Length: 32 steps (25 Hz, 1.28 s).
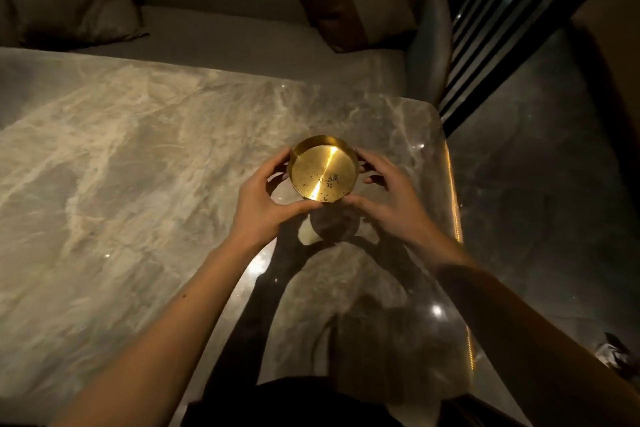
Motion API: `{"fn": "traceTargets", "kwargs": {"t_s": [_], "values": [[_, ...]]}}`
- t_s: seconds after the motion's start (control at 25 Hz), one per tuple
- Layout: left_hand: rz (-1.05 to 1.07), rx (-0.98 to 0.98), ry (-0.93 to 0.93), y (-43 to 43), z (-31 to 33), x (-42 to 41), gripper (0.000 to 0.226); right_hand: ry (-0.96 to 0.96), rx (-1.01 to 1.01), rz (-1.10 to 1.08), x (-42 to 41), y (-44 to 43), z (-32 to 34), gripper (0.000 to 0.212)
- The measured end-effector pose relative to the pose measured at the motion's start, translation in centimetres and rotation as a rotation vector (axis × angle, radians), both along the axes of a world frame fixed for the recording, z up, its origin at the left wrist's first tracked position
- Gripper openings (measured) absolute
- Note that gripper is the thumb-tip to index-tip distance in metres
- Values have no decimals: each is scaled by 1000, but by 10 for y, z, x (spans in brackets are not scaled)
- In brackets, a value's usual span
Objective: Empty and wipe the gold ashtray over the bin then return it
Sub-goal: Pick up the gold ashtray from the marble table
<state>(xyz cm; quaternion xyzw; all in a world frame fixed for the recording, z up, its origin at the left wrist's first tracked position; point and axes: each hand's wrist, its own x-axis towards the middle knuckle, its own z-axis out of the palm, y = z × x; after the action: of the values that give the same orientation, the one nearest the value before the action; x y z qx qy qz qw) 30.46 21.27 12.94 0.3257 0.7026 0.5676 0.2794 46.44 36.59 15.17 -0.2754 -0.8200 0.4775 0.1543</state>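
Observation:
A round gold ashtray [322, 170] with a shiny flat bottom is held a little above the marble table [138, 156], tilted slightly toward me. Dark ash specks stick to its bottom near the front. My left hand [270, 194] grips its left side, thumb under the near rim and fingers behind the far rim. On the ashtray's right side, my right hand [384, 198] holds it the same way. The ashtray's shadow falls on the table just below it. No bin is in view.
A grey sofa [225, 35] with cushions [329, 0] runs behind the table. The table's right edge [455, 204] has a lit strip, with dark glossy floor [536, 184] beyond. A crumpled dark and white thing [613, 352] lies on the floor at the lower right.

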Motion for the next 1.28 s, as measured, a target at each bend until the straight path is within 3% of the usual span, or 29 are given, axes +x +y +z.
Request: {"fn": "traceTargets", "kwargs": {"t_s": [0.28,0.56,0.76,0.88,1.16,1.28], "values": [[-114,64,-71,30,2,50,94,12,-54,-64,56,13,7,86],[-239,66,-91,24,1,9,96,17,-111,-70,37,10,15,72],[-263,81,-126,17,1,-10,98,-27,-108,-57,23,1,13,89],[-269,89,-141,20,1,-8,96,-13,-115,-79,26,0,15,88],[-275,60,-134,69,-6,55,106,-15,-267,-107,76,41,16,73],[-261,32,-117,103,-11,95,108,-16,-291,-51,120,85,8,83]]}}
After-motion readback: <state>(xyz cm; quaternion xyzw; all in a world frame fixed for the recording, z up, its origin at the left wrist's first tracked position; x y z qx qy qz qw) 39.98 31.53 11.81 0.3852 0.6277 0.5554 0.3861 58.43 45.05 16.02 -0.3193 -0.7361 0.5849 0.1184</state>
